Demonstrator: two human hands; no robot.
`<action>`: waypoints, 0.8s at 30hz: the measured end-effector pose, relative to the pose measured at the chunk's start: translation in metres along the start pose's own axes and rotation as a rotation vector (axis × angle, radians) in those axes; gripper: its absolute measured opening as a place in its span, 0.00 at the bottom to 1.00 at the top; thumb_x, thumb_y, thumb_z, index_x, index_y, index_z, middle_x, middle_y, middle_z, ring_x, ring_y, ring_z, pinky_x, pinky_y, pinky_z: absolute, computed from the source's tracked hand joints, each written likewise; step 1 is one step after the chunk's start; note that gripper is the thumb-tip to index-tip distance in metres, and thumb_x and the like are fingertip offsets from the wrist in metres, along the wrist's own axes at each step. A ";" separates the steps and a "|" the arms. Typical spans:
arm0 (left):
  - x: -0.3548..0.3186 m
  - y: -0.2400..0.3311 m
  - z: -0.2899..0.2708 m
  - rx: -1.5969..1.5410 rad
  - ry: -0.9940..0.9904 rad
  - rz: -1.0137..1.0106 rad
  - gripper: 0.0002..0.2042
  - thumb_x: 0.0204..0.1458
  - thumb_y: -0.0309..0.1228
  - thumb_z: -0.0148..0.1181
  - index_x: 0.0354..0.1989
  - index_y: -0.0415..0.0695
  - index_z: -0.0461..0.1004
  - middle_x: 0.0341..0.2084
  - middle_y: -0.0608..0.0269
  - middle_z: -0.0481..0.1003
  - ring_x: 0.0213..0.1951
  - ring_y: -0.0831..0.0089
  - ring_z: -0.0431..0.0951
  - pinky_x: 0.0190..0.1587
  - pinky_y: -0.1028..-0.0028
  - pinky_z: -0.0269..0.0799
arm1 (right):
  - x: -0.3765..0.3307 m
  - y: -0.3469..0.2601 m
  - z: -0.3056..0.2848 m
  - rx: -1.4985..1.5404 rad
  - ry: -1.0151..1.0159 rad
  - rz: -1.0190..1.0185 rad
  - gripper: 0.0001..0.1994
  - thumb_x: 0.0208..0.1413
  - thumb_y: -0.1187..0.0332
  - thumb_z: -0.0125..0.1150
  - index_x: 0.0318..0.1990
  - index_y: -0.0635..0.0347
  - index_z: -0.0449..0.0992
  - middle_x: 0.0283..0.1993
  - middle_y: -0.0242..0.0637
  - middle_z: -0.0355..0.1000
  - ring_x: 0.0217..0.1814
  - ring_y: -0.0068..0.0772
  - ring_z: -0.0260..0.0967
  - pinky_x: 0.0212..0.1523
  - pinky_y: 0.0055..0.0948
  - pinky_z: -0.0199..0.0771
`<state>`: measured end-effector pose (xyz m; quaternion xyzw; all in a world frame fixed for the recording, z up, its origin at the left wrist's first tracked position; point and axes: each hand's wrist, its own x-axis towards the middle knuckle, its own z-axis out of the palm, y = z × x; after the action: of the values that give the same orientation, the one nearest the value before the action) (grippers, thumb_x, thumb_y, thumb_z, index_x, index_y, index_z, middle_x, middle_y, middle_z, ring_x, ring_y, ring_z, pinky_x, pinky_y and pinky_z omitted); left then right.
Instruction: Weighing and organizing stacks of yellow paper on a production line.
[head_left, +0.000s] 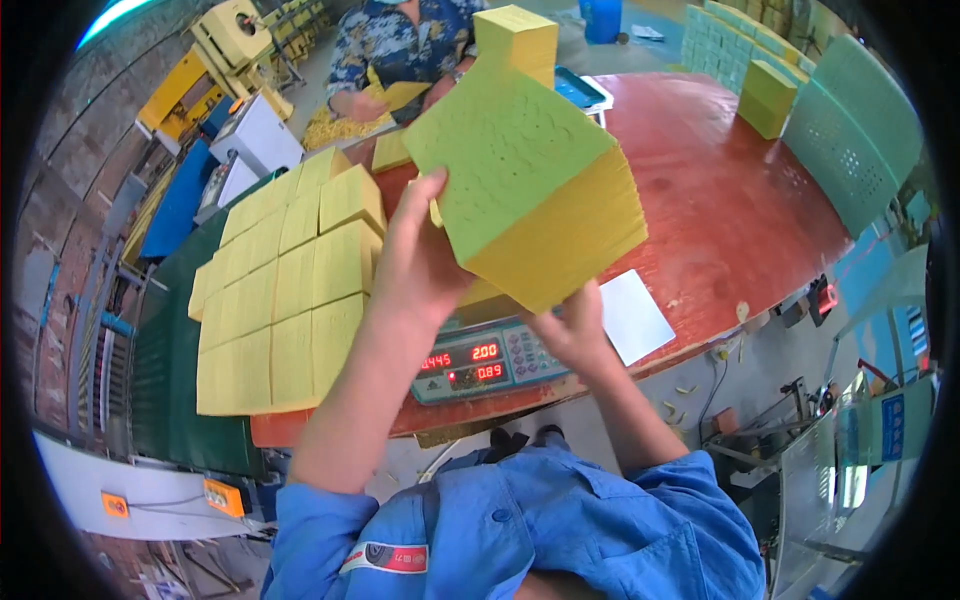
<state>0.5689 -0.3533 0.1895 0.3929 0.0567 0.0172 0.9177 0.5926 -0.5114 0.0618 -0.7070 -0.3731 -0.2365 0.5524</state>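
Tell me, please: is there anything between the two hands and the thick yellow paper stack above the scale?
Nothing visible. The left hand grips the yellow paper stack at its left side, and the right hand supports it from below. The stack is tilted above the scale, apart from it.

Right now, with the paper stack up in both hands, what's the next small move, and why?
Probably lower the yellow paper stack level onto the scale. It hangs tilted above the platform, the left hand on its near-left side and the right hand under its lower edge.
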 end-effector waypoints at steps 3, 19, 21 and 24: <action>0.011 0.025 -0.009 0.087 0.042 0.087 0.25 0.58 0.47 0.52 0.58 0.44 0.67 0.50 0.59 0.74 0.51 0.64 0.75 0.51 0.63 0.71 | 0.021 -0.008 -0.030 0.847 -0.075 0.490 0.17 0.61 0.71 0.51 0.56 0.68 0.68 0.49 0.43 0.74 0.51 0.36 0.73 0.48 0.35 0.75; 0.088 0.075 -0.081 0.532 0.124 -0.101 0.38 0.47 0.55 0.63 0.64 0.49 0.62 0.58 0.57 0.67 0.60 0.59 0.66 0.58 0.51 0.63 | 0.120 0.051 0.003 0.701 -0.323 0.979 0.20 0.64 0.49 0.51 0.42 0.59 0.77 0.35 0.29 0.73 0.32 0.19 0.69 0.32 0.24 0.69; 0.090 0.078 -0.095 0.528 0.074 -0.120 0.38 0.47 0.55 0.63 0.64 0.49 0.61 0.57 0.57 0.67 0.60 0.59 0.66 0.58 0.51 0.64 | 0.117 0.048 0.004 0.657 -0.293 0.987 0.19 0.63 0.49 0.52 0.38 0.56 0.77 0.31 0.26 0.71 0.28 0.17 0.65 0.27 0.21 0.60; 0.091 0.079 -0.101 0.539 0.028 -0.142 0.38 0.47 0.56 0.64 0.64 0.50 0.61 0.57 0.58 0.67 0.59 0.61 0.67 0.57 0.53 0.65 | 0.115 0.043 0.007 0.578 -0.288 0.949 0.19 0.63 0.51 0.52 0.38 0.58 0.77 0.32 0.26 0.71 0.28 0.17 0.65 0.27 0.21 0.60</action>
<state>0.6484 -0.2187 0.1690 0.6177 0.0991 -0.0575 0.7780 0.6962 -0.4786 0.1196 -0.6423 -0.1358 0.2475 0.7125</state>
